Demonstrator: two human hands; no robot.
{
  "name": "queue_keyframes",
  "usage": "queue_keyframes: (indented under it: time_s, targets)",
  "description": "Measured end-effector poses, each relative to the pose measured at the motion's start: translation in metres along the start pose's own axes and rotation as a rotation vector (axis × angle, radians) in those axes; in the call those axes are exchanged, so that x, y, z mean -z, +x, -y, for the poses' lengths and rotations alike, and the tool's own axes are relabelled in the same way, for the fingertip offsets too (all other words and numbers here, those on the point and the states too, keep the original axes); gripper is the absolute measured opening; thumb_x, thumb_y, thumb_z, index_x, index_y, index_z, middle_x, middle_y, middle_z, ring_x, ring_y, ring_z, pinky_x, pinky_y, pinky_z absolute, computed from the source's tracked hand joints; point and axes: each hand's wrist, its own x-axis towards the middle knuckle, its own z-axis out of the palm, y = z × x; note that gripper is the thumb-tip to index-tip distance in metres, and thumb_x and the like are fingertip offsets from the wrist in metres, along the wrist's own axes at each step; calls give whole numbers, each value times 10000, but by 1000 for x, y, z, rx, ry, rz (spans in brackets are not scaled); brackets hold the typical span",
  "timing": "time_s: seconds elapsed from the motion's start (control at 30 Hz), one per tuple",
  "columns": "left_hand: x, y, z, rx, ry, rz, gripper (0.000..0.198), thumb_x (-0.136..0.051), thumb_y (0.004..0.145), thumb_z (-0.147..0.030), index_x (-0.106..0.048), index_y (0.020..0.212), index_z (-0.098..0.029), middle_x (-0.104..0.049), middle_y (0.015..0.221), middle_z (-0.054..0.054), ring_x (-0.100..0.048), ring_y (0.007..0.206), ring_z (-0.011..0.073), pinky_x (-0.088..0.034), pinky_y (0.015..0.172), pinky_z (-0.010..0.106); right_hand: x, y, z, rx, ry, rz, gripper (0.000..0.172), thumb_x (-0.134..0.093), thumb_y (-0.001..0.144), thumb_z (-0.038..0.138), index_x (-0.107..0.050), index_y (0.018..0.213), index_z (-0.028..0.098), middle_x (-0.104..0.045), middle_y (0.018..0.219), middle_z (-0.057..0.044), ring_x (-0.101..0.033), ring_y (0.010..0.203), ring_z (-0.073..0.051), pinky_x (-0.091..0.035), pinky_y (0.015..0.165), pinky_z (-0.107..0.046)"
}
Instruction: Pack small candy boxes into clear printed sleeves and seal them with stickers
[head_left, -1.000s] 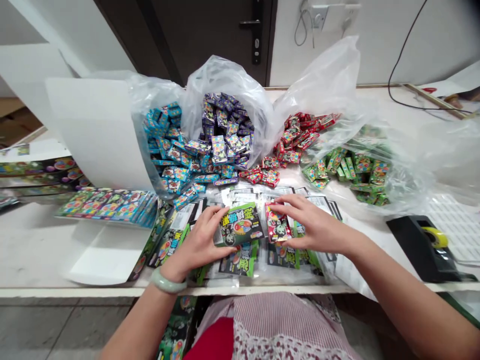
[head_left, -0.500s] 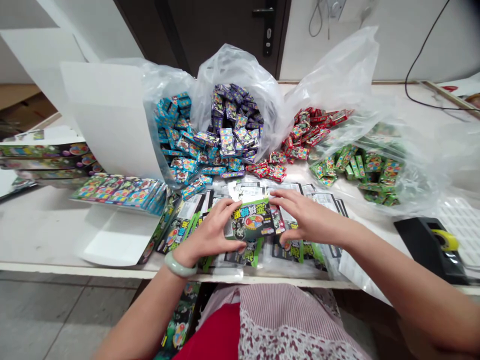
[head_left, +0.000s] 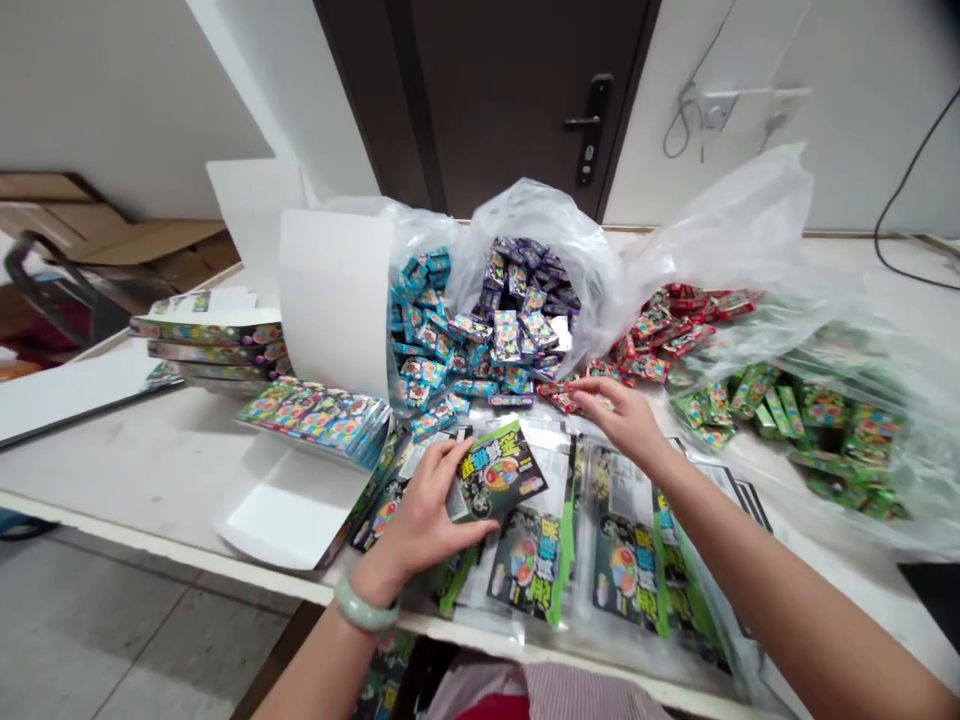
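My left hand [head_left: 427, 505], wearing a pale green bangle [head_left: 365, 605], grips a black-and-green candy pouch [head_left: 501, 472] between thumb and fingers, tilted above the table. My right hand [head_left: 622, 420] reaches forward with its fingers stretched out, the tips at the small red candy boxes [head_left: 600, 372]. Whether those tips press on a box is too small to tell. More black-and-green pouches [head_left: 529, 560] lie in overlapping rows under and between my hands, near the table's front edge.
Clear plastic bags hold blue boxes [head_left: 427, 335], purple boxes [head_left: 517, 300] and green boxes [head_left: 840, 405]. At left, an open white carton [head_left: 337, 300] holds a row of small boxes, beside a stack of printed cartons [head_left: 217, 350]. A dark door [head_left: 495, 110] is behind.
My right hand has left the pouch and moved forward to the red boxes. My left hand keeps the pouch, now more tilted. The camera view has shifted, showing more wall and door.
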Motion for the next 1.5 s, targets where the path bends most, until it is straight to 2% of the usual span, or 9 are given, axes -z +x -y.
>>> queue_keyframes:
  time_s: [0.2, 0.4, 0.6, 0.77, 0.87, 1.0, 1.27, 1.37, 1.5]
  targets:
    - [6, -13, 9, 36, 40, 9, 966, -802, 679, -297, -230, 1456, -283, -380, 1346, 124, -432, 1267, 341, -421, 1067, 532, -29, 140, 8, -154, -240, -65, 262, -637, 844, 230, -666, 1065, 92, -611, 1221, -222, -555, 1184, -322, -418, 1004, -441]
    - [2, -15, 20, 57, 37, -11, 954, -791, 679, -287, -234, 1454, -305, -401, 1323, 130, -467, 1232, 368, -452, 1024, 577, -43, 169, 8, -280, -308, -49, 525, -826, 638, 231, -597, 1092, 97, -625, 1160, -249, -569, 1154, -372, -450, 947, -503]
    - [5, -11, 23, 41, 12, -11, 937, -786, 696, -332, -232, 1451, -306, -378, 1335, 129, -440, 1251, 363, -428, 1046, 580, -26, 128, -2, -139, -90, -25, 314, -589, 865, 287, -565, 1152, 162, -694, 1090, -110, -668, 978, -235, -530, 843, -395]
    - [7, -13, 26, 21, 29, -28, 872, -740, 752, -352, -224, 1454, -311, -374, 1321, 114, -430, 1249, 344, -396, 1073, 566, 7, 35, -16, -14, 10, -39, 305, -526, 878, 221, -590, 1174, 192, -691, 1111, -78, -656, 992, -209, -535, 856, -377]
    - [4, -12, 26, -5, 45, -27, 853, -733, 758, -388, -243, 1450, -291, -382, 1306, 113, -433, 1239, 343, -398, 1066, 561, 20, -27, -17, 148, -266, -65, 276, -557, 847, 152, -629, 1112, 179, -671, 1083, -124, -615, 1032, -272, -504, 891, -463]
    - [-3, -5, 19, -34, 64, 19, 828, -730, 759, -427, -282, 1437, -266, -403, 1285, 109, -444, 1220, 337, -409, 1057, 540, 22, -80, -11, 204, -521, 271, 306, -657, 824, 189, -635, 1127, 147, -677, 1081, -164, -621, 1014, -309, -516, 867, -481]
    - [-9, -1, 5, -73, 65, 140, 855, -742, 730, -446, -298, 1440, -271, -420, 1291, 106, -466, 1209, 337, -432, 1040, 527, 36, -89, -46, 101, -342, 313, 877, -833, 661, 382, -419, 1409, 186, -390, 1491, -194, -317, 1397, -357, -323, 1098, -564]
    - [-10, -1, 1, -83, 46, 193, 865, -747, 728, -420, -291, 1450, -282, -413, 1330, 105, -454, 1245, 338, -419, 1061, 520, 24, -90, -52, 146, -304, 364, 818, -793, 678, 331, -435, 1395, 171, -441, 1447, -192, -386, 1355, -346, -343, 1083, -555]
    - [-10, -2, -2, -81, 33, 229, 878, -757, 723, -396, -286, 1453, -274, -407, 1342, 118, -434, 1269, 342, -407, 1070, 529, 26, -95, -38, 201, -236, 97, 687, -690, 730, 259, -447, 1364, 155, -498, 1351, -184, -481, 1256, -307, -393, 1057, -508]
